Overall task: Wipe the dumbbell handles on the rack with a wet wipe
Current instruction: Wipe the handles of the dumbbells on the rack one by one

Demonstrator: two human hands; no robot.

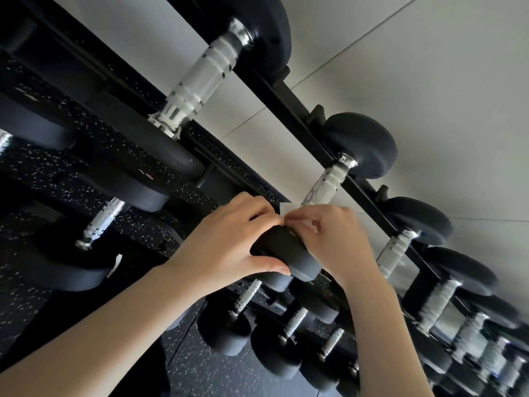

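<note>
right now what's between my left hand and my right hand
Head view: the black dumbbell end, which the left hand grips, and above it the white wipe, pinched in the right hand.

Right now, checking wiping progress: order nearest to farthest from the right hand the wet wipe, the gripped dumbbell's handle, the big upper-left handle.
1. Wet wipe, pinched by the right hand.
2. Handle of the dumbbell the left hand grips, just above.
3. Big handle, far upper left.

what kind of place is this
Most likely a gym's weights area: a long black rack holds rows of dumbbells with metal handles, and there is dark speckled flooring below it.
</note>
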